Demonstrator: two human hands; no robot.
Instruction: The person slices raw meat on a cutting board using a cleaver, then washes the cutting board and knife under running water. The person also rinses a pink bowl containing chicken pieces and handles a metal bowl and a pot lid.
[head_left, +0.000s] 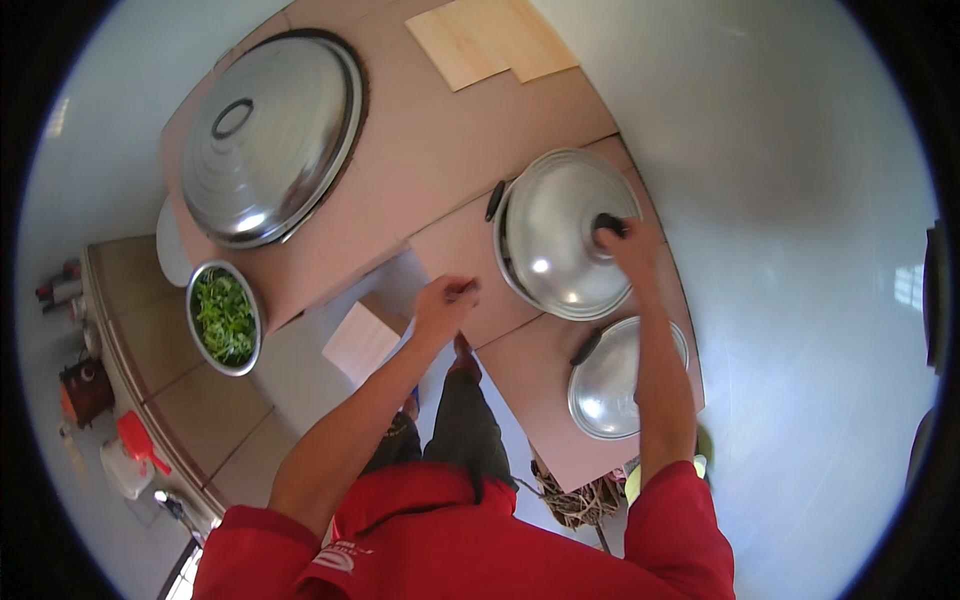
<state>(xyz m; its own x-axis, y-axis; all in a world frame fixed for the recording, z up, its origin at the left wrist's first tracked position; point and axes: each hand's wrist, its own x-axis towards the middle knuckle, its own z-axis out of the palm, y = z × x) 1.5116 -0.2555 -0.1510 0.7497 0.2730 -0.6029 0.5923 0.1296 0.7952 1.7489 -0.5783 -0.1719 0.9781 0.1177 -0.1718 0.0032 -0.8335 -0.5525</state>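
My right hand (636, 247) grips the black knob (609, 223) of a domed metal lid (559, 225). The lid lies over a metal pan (504, 247) with a black side handle (495, 201); a dark gap shows between lid and pan on the left. My left hand (444, 306) hangs in the air left of this pan with its fingers curled. Something dark shows at its fingertips, too blurred to name. Below the pan, partly hidden by my right forearm, sits a smaller lidded pan (604, 390) with a black handle (585, 346).
A large wok lid (262, 142) covers the tiled stove's (420, 150) upper left. A metal bowl (256, 337) of cut leafy greens (223, 315) stands at its corner. Thin wooden boards (487, 41) lie at the back. Twigs (581, 501) and a pale block-shaped object (361, 341) are lower down.
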